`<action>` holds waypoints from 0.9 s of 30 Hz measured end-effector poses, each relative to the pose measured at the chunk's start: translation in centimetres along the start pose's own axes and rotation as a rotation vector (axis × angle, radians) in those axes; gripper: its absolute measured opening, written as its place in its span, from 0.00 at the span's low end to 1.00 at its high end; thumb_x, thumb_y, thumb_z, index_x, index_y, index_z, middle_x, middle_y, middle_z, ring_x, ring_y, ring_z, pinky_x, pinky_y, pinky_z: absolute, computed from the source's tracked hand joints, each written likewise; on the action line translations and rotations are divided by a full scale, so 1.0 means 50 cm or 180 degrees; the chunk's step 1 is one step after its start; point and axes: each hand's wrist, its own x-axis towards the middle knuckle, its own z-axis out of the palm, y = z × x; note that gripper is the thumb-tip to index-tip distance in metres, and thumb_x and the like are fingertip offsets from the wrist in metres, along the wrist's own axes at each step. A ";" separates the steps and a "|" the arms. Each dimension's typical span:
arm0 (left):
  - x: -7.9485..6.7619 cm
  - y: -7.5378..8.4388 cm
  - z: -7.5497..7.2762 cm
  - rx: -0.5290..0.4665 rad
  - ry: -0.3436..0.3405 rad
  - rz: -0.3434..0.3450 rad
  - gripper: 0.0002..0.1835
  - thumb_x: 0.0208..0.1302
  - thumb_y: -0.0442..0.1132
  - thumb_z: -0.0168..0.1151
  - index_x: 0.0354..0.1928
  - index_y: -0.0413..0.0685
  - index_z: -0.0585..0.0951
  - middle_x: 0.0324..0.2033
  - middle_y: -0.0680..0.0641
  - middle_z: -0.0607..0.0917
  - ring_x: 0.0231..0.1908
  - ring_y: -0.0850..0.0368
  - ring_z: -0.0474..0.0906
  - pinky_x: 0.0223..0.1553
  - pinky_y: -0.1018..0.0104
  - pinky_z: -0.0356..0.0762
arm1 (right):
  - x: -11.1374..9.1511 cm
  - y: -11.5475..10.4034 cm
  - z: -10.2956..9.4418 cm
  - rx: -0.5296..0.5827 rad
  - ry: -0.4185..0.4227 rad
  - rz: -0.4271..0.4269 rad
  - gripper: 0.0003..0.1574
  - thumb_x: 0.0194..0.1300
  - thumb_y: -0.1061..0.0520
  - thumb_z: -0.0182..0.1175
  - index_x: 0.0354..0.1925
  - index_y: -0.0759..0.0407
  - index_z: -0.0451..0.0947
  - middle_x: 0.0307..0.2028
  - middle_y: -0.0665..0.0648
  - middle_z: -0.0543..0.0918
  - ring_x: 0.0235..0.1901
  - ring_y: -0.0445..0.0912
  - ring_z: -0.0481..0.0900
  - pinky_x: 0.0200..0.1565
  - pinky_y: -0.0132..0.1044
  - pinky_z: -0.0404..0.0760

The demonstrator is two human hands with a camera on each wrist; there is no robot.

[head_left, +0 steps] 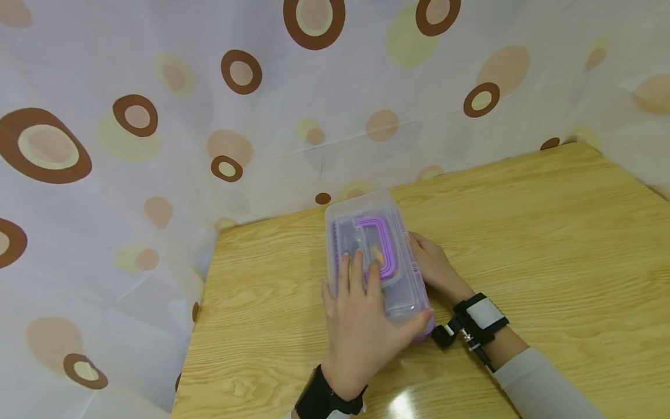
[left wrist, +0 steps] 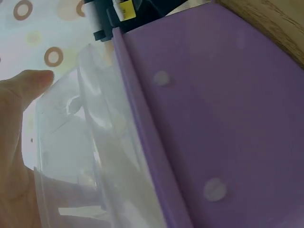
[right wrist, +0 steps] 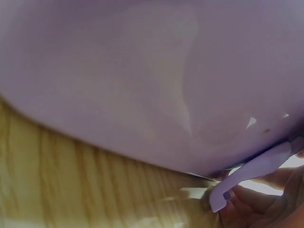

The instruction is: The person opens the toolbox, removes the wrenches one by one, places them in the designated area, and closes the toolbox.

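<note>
A plastic storage box point(head_left: 405, 294) with a see-through lid and a purple folding handle point(head_left: 387, 247) stands on the table, tilted. Across the near part of its lid lies my left hand point(head_left: 361, 331), fingers straight and spread, thumb at the near right corner. My right hand point(head_left: 431, 262) grips the box's right side, most of its fingers hidden behind it. In the right wrist view, the fingers show beside a purple latch point(right wrist: 256, 171). The left wrist view gives the purple base point(left wrist: 228, 109) with pale round spots, and the left thumb against the clear lid point(left wrist: 61, 142).
The wood-grain table point(head_left: 549, 244) extends to the right and left of the box. A patterned cloth point(head_left: 293, 116) hangs behind it and along both sides. Black straps with a small camera point(head_left: 445, 334) are on the wrists.
</note>
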 end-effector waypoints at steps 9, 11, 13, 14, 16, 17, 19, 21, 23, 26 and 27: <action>-0.009 0.013 0.020 0.0551 0.0284 0.0128 0.68 0.42 0.89 0.60 0.70 0.37 0.76 0.69 0.31 0.75 0.71 0.30 0.69 0.62 0.22 0.67 | 0.003 0.001 0.006 -0.0070 -0.0031 0.0061 0.46 0.83 0.29 0.33 0.74 0.60 0.70 0.54 0.66 0.85 0.49 0.54 0.84 0.53 0.47 0.81; -0.008 0.013 0.021 0.0596 0.0318 0.0128 0.68 0.42 0.90 0.59 0.70 0.38 0.76 0.69 0.32 0.76 0.70 0.30 0.71 0.62 0.23 0.67 | 0.002 0.000 0.006 -0.0087 0.0000 0.0060 0.45 0.83 0.30 0.34 0.73 0.61 0.72 0.53 0.66 0.85 0.48 0.54 0.84 0.53 0.47 0.81; -0.007 0.012 0.022 0.0600 0.0339 0.0121 0.68 0.42 0.90 0.58 0.71 0.39 0.75 0.69 0.33 0.77 0.70 0.31 0.71 0.62 0.25 0.68 | 0.003 -0.001 0.005 -0.0102 0.0018 0.0055 0.44 0.84 0.32 0.34 0.70 0.61 0.74 0.51 0.66 0.86 0.46 0.53 0.84 0.51 0.46 0.81; -0.006 0.011 0.022 0.0604 0.0343 0.0120 0.68 0.42 0.90 0.58 0.71 0.39 0.75 0.69 0.33 0.77 0.70 0.31 0.72 0.63 0.25 0.68 | 0.003 -0.002 0.005 -0.0087 0.0017 0.0037 0.43 0.84 0.33 0.34 0.69 0.62 0.75 0.51 0.66 0.86 0.46 0.53 0.84 0.51 0.45 0.80; -0.006 0.009 0.022 0.0634 0.0345 0.0136 0.68 0.43 0.90 0.57 0.72 0.39 0.75 0.69 0.33 0.77 0.69 0.31 0.72 0.63 0.26 0.68 | 0.004 -0.005 0.004 -0.0025 -0.0037 0.0039 0.43 0.84 0.32 0.35 0.70 0.62 0.74 0.52 0.65 0.85 0.47 0.52 0.84 0.51 0.43 0.80; -0.005 0.008 0.022 0.0649 0.0357 0.0153 0.68 0.44 0.90 0.57 0.71 0.39 0.75 0.68 0.33 0.77 0.69 0.31 0.73 0.63 0.26 0.68 | 0.003 -0.007 0.003 0.0008 -0.0056 0.0031 0.42 0.84 0.32 0.36 0.70 0.61 0.75 0.52 0.65 0.85 0.47 0.51 0.83 0.51 0.42 0.80; -0.005 0.007 0.022 0.0668 0.0370 0.0178 0.68 0.45 0.90 0.56 0.71 0.38 0.75 0.68 0.33 0.77 0.68 0.30 0.73 0.63 0.25 0.69 | 0.003 -0.010 0.001 0.0113 -0.0113 0.0017 0.42 0.84 0.32 0.37 0.71 0.61 0.73 0.54 0.65 0.85 0.47 0.50 0.84 0.52 0.41 0.80; -0.005 0.006 0.023 0.0662 0.0374 0.0190 0.67 0.46 0.90 0.55 0.70 0.37 0.76 0.68 0.32 0.77 0.68 0.30 0.73 0.63 0.25 0.68 | 0.002 -0.013 -0.001 0.0179 -0.0163 0.0003 0.42 0.83 0.32 0.38 0.73 0.60 0.72 0.55 0.65 0.85 0.47 0.48 0.84 0.51 0.40 0.81; -0.005 0.007 0.023 0.0640 0.0394 0.0192 0.67 0.45 0.90 0.56 0.69 0.37 0.77 0.68 0.32 0.77 0.68 0.30 0.73 0.63 0.25 0.69 | 0.001 -0.015 -0.003 0.0243 -0.0193 -0.0015 0.41 0.83 0.33 0.39 0.74 0.60 0.71 0.55 0.65 0.85 0.45 0.46 0.84 0.51 0.40 0.81; -0.004 0.006 0.019 0.0582 0.0435 0.0172 0.65 0.44 0.89 0.58 0.67 0.37 0.79 0.67 0.33 0.78 0.68 0.31 0.74 0.62 0.26 0.70 | 0.001 -0.018 -0.003 0.0276 -0.0212 -0.0040 0.41 0.84 0.33 0.40 0.75 0.60 0.69 0.55 0.65 0.85 0.43 0.45 0.85 0.48 0.39 0.83; -0.003 0.006 0.017 0.0562 0.0455 0.0166 0.65 0.43 0.89 0.59 0.66 0.37 0.79 0.67 0.33 0.79 0.67 0.31 0.75 0.61 0.26 0.71 | 0.001 -0.019 -0.002 0.0301 -0.0216 -0.0053 0.41 0.84 0.34 0.39 0.76 0.59 0.68 0.55 0.66 0.84 0.43 0.45 0.85 0.48 0.39 0.83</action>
